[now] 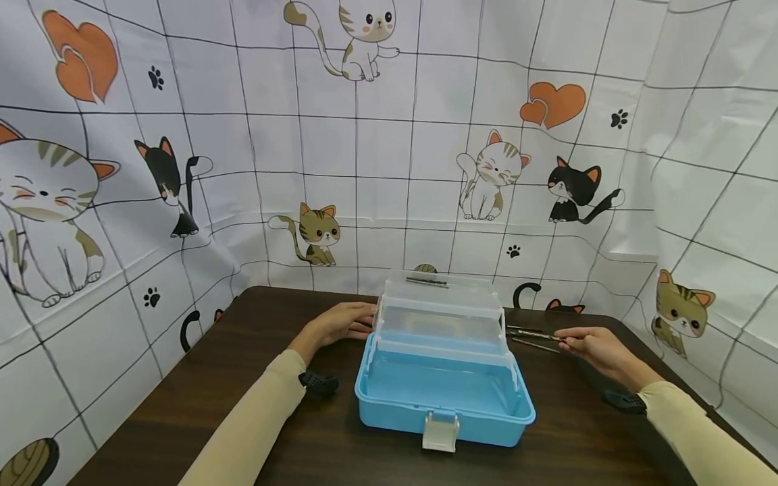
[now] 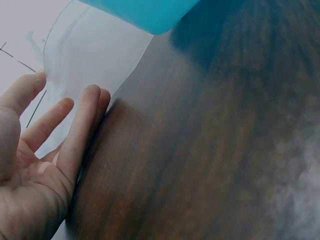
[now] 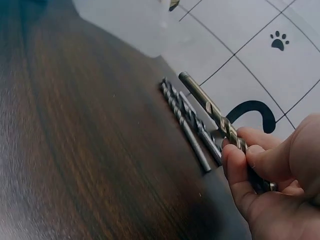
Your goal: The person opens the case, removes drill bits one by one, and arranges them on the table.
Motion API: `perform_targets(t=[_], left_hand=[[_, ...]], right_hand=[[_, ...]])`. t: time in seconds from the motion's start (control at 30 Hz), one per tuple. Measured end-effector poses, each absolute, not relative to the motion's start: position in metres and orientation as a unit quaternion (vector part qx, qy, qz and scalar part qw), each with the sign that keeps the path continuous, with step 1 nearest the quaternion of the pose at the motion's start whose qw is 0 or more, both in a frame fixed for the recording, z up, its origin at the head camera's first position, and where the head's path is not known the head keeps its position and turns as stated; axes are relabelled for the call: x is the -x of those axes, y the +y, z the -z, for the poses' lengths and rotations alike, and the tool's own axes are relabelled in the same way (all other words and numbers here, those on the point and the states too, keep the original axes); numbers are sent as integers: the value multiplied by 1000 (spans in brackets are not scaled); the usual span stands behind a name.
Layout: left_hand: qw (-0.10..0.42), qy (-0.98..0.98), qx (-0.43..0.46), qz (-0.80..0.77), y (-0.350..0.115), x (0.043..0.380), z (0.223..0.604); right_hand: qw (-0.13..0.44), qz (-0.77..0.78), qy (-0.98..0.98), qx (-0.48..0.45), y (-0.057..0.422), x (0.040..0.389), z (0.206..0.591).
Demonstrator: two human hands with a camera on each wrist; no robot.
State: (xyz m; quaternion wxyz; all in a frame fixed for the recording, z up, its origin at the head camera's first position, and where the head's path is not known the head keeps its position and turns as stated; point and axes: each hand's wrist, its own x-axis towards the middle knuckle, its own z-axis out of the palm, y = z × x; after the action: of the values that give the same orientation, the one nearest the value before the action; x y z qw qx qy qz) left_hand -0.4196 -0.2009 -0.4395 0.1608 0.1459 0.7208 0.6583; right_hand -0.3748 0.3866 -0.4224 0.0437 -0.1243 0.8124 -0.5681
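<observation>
A blue plastic toolbox (image 1: 446, 432) stands open on the table, its clear tiered lid (image 1: 440, 320) raised and tipped back. My left hand (image 1: 343, 320) is at the lid's left side; in the left wrist view its fingers (image 2: 82, 122) are mostly straight and touch the clear plastic. To the right of the box, my right hand (image 1: 598, 351) pinches a bronze-toned drill bit (image 3: 202, 95) between thumb and fingers. Just beside it, other dark drill bits (image 3: 185, 130) lie on the table. More thin drill bits (image 1: 427, 282) show at the top of the lid.
The dark wooden table (image 1: 292, 439) ends at a white curtain (image 1: 383, 155) with a grid and cat print, which hangs behind and on both sides. A pale latch (image 1: 440, 432) hangs down at the box's front.
</observation>
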Motion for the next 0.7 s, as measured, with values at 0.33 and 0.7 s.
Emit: perform_targets(t=[0.33,0.7], left_hand=[[163,720,-148,-658,-201,418,441],[160,722,-140,-659,-201,419,439]], right_hand=[[42,549,827,115,383,382,427],[42,530,838,120,378,391,427]])
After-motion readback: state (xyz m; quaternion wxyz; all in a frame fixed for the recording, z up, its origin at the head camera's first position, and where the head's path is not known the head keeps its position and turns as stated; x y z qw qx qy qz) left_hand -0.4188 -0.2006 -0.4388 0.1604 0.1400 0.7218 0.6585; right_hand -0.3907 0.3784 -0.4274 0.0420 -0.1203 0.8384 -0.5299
